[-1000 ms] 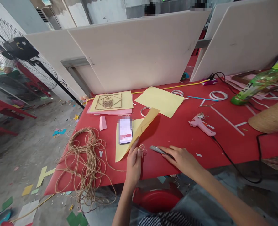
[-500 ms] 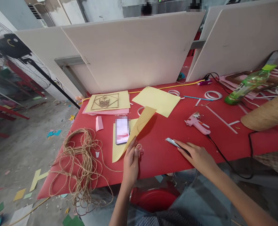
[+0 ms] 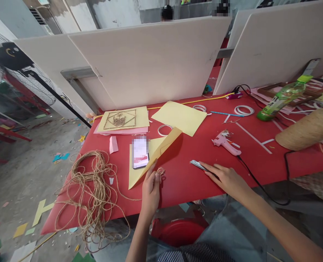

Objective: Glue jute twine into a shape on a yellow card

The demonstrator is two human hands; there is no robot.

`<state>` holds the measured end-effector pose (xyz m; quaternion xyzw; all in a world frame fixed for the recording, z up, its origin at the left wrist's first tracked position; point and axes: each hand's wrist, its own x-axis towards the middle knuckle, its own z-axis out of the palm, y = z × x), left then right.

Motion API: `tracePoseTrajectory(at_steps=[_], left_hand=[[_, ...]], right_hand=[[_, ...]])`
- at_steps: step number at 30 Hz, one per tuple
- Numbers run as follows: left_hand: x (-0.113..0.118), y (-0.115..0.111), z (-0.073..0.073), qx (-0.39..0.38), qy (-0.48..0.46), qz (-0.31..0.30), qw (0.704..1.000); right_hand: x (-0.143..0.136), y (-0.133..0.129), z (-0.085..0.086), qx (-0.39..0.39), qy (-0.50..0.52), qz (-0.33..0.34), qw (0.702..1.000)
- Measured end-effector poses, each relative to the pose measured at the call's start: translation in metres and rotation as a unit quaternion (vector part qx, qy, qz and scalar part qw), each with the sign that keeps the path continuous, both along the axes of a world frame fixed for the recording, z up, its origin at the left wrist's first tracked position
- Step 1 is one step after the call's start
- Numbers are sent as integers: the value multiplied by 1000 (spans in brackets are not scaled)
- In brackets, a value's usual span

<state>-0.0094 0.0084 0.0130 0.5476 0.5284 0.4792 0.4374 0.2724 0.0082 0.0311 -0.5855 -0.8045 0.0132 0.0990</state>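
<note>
Rope pile: a big loose tangle of brown twine (image 3: 91, 193) lies on the left part of the red table (image 3: 188, 182); some loops hang over the near edge.
Phone: a flat phone (image 3: 140, 152) lies on the yellow paper; it is just past the left hand.
Left hand: the left hand (image 3: 150, 189) pinches the near edge of a folded yellow paper sheet (image 3: 157, 149); the fingers are closed on it; one half of the sheet lifts up off the table; a tiny curl of twine (image 3: 160, 170) sits by the fingertips.
Right hand: the right hand (image 3: 228, 179) lies flat on the table; its fingers are together and rest on a small grey cutter knife (image 3: 198, 165); I cannot tell if it grips the knife.
Glue gun: a pink glue gun (image 3: 225, 142) lies near, just past the right hand; its black cord runs off the table edge.
Far right: a green plastic bottle (image 3: 283, 97) lies on its side.
</note>
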Motion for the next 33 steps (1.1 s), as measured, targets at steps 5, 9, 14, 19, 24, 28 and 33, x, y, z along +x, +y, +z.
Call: tracePoseTrajectory(at_steps=[5,9,14,19,24,28,33], left_hand=[[0,0,3,7,16,4,1000],[0,0,1,5,8,2,1000],[2,-1,2,13,47,17,999],[3,-9,4,37,156,-16,987],[-2,-27,11,31,144,-99,984],[-5,-46,22,-10,57,-169,984],[-8,-67,20,-81,-72,-120,987]], right_hand=[[4,-1,2,-21,-8,23,999],[5,0,6,-38,50,31,998],[2,1,2,-26,71,-31,997],[-2,-13,3,-39,22,51,998],[-20,-45,24,-185,61,165,967],[-33,-62,36,-311,126,203,920],[-26,-64,34,-279,208,105,932]])
